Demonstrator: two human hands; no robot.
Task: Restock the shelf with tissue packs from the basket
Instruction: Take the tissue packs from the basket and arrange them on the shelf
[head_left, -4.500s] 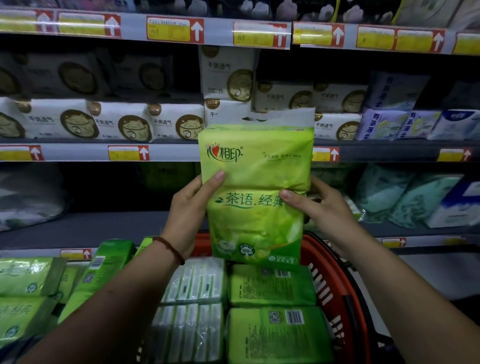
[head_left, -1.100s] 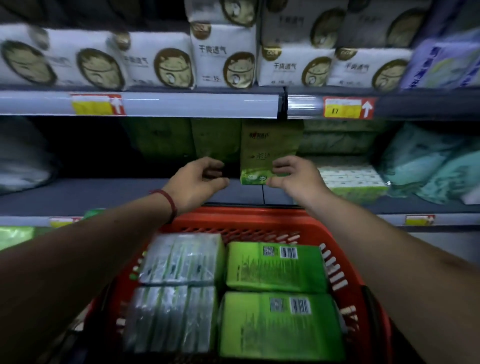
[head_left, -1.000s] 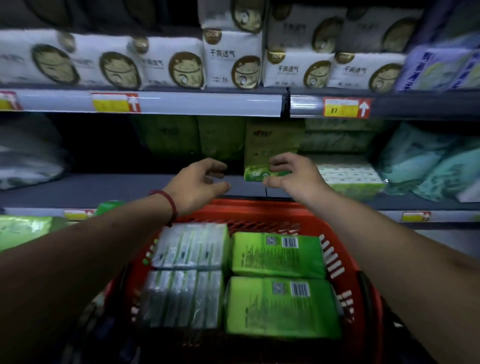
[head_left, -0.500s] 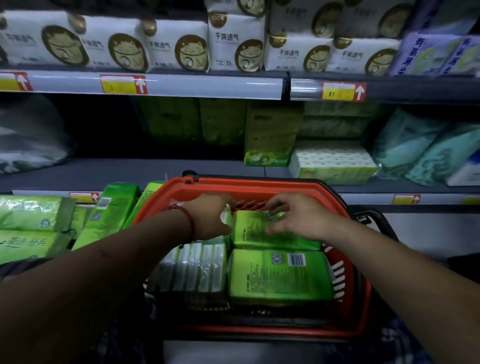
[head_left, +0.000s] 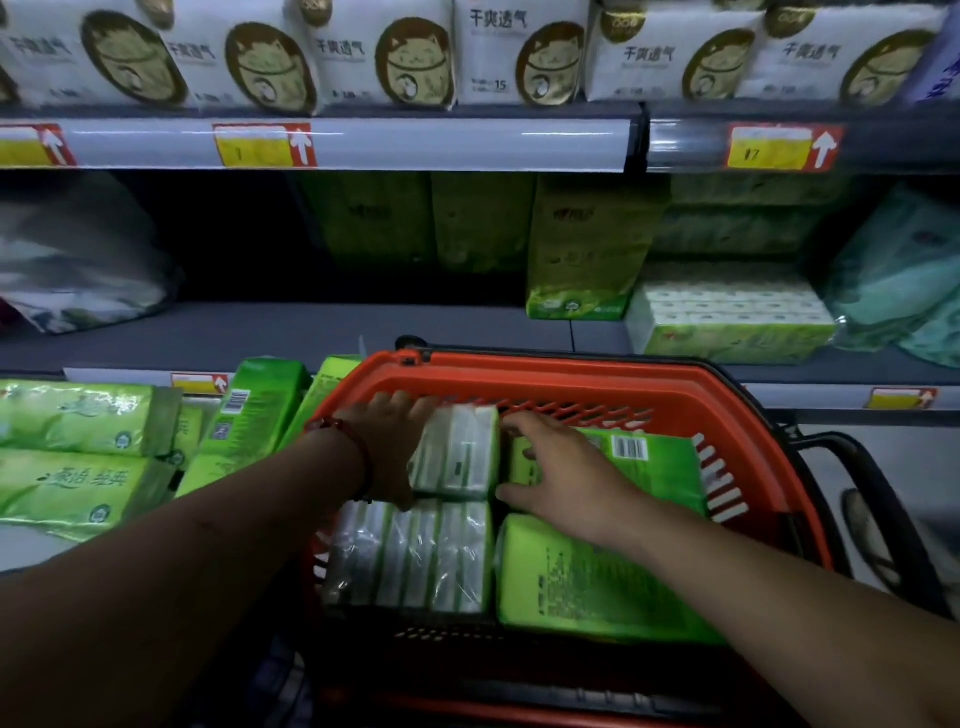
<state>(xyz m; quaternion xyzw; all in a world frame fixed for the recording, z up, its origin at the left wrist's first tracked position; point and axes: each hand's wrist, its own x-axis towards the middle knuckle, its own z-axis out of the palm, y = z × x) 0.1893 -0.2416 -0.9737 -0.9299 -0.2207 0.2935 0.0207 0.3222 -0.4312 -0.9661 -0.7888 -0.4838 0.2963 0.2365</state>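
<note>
Just between fingers (head_left: 415, 408), tissue pack (head_left: 457, 452)

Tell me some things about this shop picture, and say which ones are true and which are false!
1. The basket is red. True.
2. The basket is empty. False: tissue packs lie in it.
3. A green tissue pack stands upright on the shelf. True.
4. Both hands are up on the shelf. False: the left hand and right hand are down in the basket, on the packs.
</note>
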